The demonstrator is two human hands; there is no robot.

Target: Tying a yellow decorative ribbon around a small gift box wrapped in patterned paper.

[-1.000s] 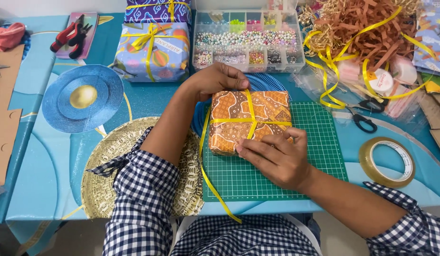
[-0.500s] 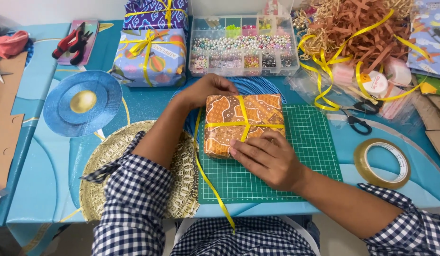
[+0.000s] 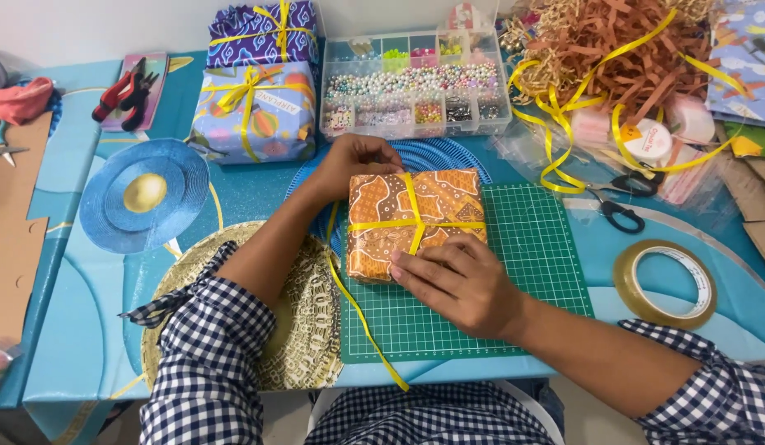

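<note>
While a strip of brown cardboard (image 3: 11,239) is lying along the far left edge of the table, a red pair of pliers (image 3: 123,91) is resting near the back and a round blue woven mat (image 3: 143,196) is sitting just in front of it. Further right, 2 wrapped presents are standing at the back, a purple one (image 3: 259,31) behind a pale blue one (image 3: 252,111), both tied with yellow ribbon. Below them a gold doily (image 3: 312,330) is lying under the left forearm. The left hand (image 3: 358,161) is curling around the far left corner of the orange patterned parcel (image 3: 415,213), fingers bent and touching it. That parcel is sitting on the upper left part of the green cutting mat (image 3: 514,305), crossed by a yellow ribbon (image 3: 362,317) whose loose tail is trailing off the table's near edge. The right hand (image 3: 461,280) is pressing flat on the parcel's near edge, fingers together and holding nothing else. Behind, a clear bead organiser (image 3: 415,82) is standing. Right of the mat, black scissors (image 3: 617,206) are lying near shredded brown paper (image 3: 621,49), and a roll of clear tape (image 3: 664,283) is lying flat.
</note>
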